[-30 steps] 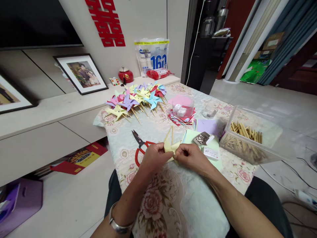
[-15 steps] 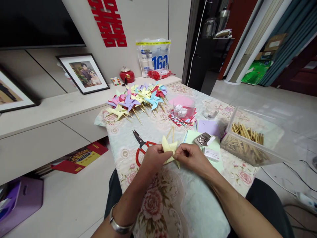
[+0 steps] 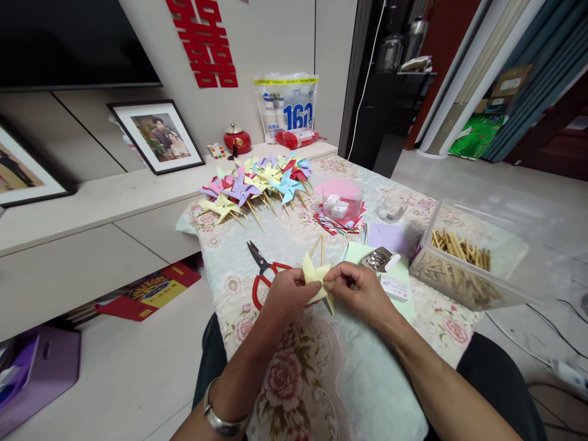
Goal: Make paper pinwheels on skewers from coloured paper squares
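Holding: a yellow paper pinwheel (image 3: 316, 283) is pinched between both hands, low over the floral tablecloth (image 3: 294, 239), just past the table's near edge.
Left hand (image 3: 287, 295): fingers are curled shut on the pinwheel's left blades, apparently so the folded points are kept from springing apart.
Right hand (image 3: 361, 291): fingertips are closed at the pinwheel's centre from 3 o'clock; what is pressed there, if anything, cannot be told.
Sticks: two thin wooden sticks (image 3: 318, 245) are seen at 12 o'clock of the pinwheel; whether they are attached cannot be told.
Scissors: red-handled scissors (image 3: 261, 271) are laid at 10 o'clock of the hands, within easy reach.
Supplies: coloured paper sheets (image 3: 384, 236) and a small metal tin (image 3: 376, 258) are kept at 2 o'clock, a clear tub of sticks (image 3: 459, 260) at 3 o'clock.
Finished work: a heap of coloured pinwheels (image 3: 257, 184) is parked at 11 o'clock, at the far end, out of the working space.
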The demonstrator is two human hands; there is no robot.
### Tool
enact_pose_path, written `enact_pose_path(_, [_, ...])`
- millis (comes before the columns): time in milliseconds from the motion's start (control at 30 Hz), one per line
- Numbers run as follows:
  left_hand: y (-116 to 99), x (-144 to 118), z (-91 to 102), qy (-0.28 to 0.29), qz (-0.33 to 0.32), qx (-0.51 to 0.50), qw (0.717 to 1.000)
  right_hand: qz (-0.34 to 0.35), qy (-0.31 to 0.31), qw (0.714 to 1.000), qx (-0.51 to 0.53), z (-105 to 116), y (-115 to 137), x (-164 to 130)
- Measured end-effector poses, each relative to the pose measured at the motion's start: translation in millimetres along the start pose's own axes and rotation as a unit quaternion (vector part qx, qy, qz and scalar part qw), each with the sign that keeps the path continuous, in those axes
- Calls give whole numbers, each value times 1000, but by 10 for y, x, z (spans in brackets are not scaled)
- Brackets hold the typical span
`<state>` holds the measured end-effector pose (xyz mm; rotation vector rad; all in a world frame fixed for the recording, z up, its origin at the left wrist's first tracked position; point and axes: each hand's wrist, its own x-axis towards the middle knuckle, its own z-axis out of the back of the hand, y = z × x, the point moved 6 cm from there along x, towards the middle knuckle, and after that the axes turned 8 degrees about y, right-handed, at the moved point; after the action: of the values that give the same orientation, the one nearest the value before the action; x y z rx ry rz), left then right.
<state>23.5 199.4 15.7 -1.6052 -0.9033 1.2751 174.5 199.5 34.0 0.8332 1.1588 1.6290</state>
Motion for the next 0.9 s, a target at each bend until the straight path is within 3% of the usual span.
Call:
enact_pose_path(200, [14, -5, -4, 4, 11, 0, 1000, -1, 10, 998, 60, -1, -52, 2])
enact_pose_path(333, [62, 15, -26, 62, 30, -19, 997, 58, -86, 992, 65, 162, -22, -22])
enact_pose_path(400, [57, 13, -36, 100, 44, -11, 994, 77, -94, 991, 51, 207, 0, -33])
enact_pose_path(567, [-63, -30, -46, 186, 71, 63, 978, 82, 26, 995, 50, 117, 23, -27])
enact_pose_path(700, [-157, -18, -43, 223, 78, 117, 965, 60, 108, 990, 71, 0, 28, -41])
enact_pose_path(900, [-216, 83, -11, 239, 71, 253, 935, 20, 140, 984, 106, -104, 40, -52])
